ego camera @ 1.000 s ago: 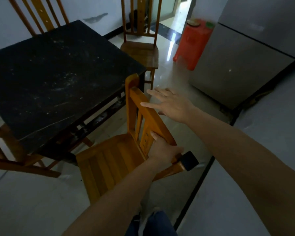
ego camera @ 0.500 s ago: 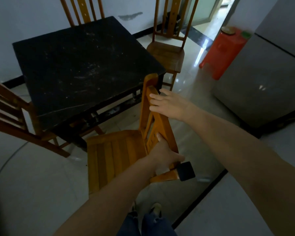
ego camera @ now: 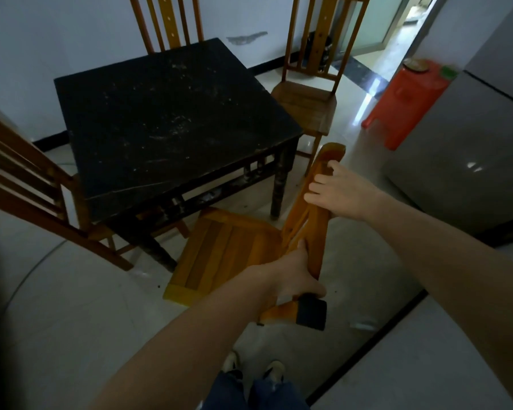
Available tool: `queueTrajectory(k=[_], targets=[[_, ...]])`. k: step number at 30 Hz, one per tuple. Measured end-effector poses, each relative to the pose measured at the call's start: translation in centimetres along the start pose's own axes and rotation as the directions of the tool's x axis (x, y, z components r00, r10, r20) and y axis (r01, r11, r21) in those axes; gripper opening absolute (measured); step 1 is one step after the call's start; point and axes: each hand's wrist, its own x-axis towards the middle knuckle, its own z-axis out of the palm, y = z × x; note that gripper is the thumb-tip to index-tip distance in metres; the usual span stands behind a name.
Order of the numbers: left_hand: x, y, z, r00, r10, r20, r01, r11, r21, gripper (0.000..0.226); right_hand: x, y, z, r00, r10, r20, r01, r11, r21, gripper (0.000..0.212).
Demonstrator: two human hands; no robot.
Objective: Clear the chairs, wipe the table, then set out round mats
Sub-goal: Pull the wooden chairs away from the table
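The right hand (ego camera: 342, 196) has dropped onto the back of the yellow chair (ego camera: 228, 255); a second ago it hung flat above it. Its fingers (ego camera: 317, 184) now curl over the slats near the top. The left hand (ego camera: 293, 276) grips the back lower down, fingers wrapped round the wood. The yellow chair looks tipped, just beside the near corner of the desk (ego camera: 166, 119).

I think only the first job has begun. The far chair (ego camera: 169, 22), the right chair (ego camera: 305, 108) and the left chair (ego camera: 27, 179) are at the desk. The desk has white dusty marks, so it looks unwiped. No round mats show. No words or labels can be read.
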Motion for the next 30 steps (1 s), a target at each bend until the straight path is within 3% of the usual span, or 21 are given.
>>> queueTrajectory(k=[5, 11, 18, 30], targets=[[-1.3, -1.6, -3.2, 1.000, -0.018, 0.013, 0.017, 0.999, 0.045, 0.112, 0.9, -0.4, -0.8, 0.999, 0.033, 0.020, -0.033, 0.999, -0.021, 0.047], [-2.6, -2.3, -6.4, 0.999, -0.002, 0.035, -0.001, 0.996, 0.094, 0.103, 1.3, -0.7, -0.8, 0.998, 0.070, 0.006, -0.070, 0.997, 0.017, 0.033], [-3.6, -2.1, -8.4, 1.000, -0.006, -0.017, 0.010, 0.974, 0.224, 0.102, 1.6, -0.8, -1.7, 0.996, 0.082, 0.043, -0.086, 0.991, 0.100, 0.050], [-4.8, -4.8, -12.0, 0.990, -0.079, -0.113, 0.112, 0.938, 0.328, 0.101, 5.1, -2.2, -2.8, 0.997, 0.066, -0.030, -0.061, 0.990, 0.131, 0.053]])
